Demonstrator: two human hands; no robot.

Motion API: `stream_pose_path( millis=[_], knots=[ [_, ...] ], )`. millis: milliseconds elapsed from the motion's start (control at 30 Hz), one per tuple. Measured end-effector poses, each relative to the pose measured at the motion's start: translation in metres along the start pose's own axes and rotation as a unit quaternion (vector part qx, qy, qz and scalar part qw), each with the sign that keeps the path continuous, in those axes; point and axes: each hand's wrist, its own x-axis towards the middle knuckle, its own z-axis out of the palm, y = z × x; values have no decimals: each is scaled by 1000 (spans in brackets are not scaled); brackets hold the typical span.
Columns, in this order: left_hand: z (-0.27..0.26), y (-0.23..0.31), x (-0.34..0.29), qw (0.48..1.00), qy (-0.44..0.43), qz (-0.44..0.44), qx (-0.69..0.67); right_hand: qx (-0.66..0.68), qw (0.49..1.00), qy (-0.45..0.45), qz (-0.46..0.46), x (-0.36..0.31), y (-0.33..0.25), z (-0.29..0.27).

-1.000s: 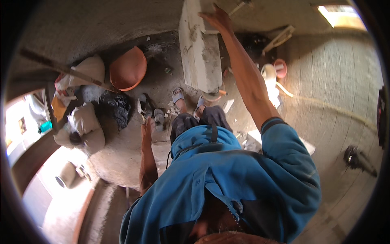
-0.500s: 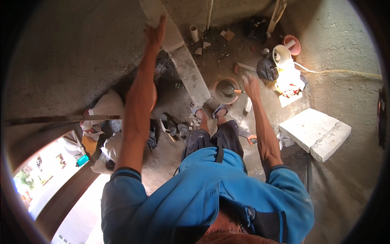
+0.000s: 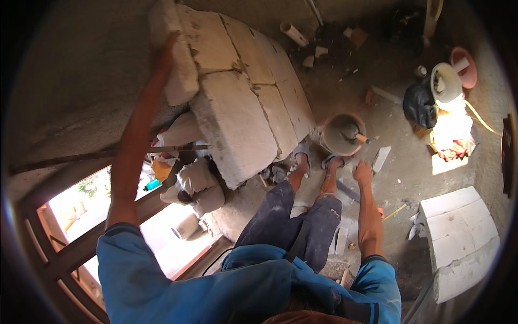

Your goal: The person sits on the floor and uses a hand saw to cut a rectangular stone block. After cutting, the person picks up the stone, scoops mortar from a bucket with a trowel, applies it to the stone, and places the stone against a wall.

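Note:
My left hand lies along the end of a pale block at the top of a low block wall. Its fingers look stretched out, though dim light blurs them. Several blocks with dark joints make up the wall's face. My right hand hangs near my knee with its fingers curled in, and nothing shows in it. Just beyond that hand stands a round bucket with grey mix inside. A trowel with an orange handle rests in it. A narrow pale offcut lies beside my right hand.
White blocks are stacked at the right. Farther back are a white bucket, a reddish bucket, a black bag and a hose. Sacks sit by the bright window opening at left. A pipe piece lies far back.
My view has swung, and the wall's broad jointed face now shows instead of its narrow top. My left hand has come down onto the end block. My right hand has dropped and curled.

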Motion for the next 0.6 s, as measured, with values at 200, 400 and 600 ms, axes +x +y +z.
stream_pose_path(
  millis=[200, 400, 600],
  knots=[
    [13, 12, -17, 995, 7, -82, 53, -59, 956, 245, -152, 98, 6, 4],
    [-33, 13, 9, 991, -102, -9, 92, -230, 944, 144, -189, 152, 4, 18],
    [-15, 38, -5, 986, -101, -116, 60, -362, 899, 141, -201, 190, 12, 54]
  ],
)
